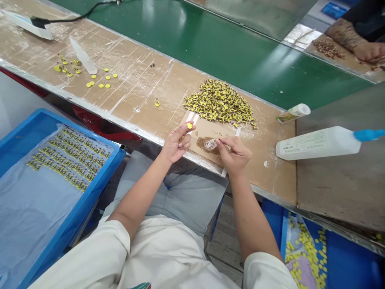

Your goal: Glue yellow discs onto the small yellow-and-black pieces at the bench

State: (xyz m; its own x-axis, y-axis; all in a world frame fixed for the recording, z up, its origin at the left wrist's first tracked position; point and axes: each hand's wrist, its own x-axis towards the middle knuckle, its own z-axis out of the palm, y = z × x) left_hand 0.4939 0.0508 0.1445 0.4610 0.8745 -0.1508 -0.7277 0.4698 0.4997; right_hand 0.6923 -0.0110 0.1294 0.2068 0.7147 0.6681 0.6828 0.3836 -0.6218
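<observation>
My left hand point(176, 143) is closed, with a small yellow disc point(189, 125) pinched between thumb and finger above the table's front edge. A bit of yellow also shows between its curled fingers. To its right, my right hand point(236, 154) is pinched shut beside a shiny clear blob point(210, 144) on a stained piece of cardboard. Whatever its fingertips hold is too small to make out. Just behind both hands lies a large heap of tiny yellow-and-dark figures point(221, 100). One figure on a yellow base point(157, 102) stands to the left of the heap.
A blue tray point(112, 160) at left holds rows of figures on bases. Loose yellow discs point(107, 77) lie farther left. A white bottle point(319, 143) and small tube point(293, 113) lie at right. Behind runs a green belt point(240, 56); another person's hand point(368, 51) works beyond.
</observation>
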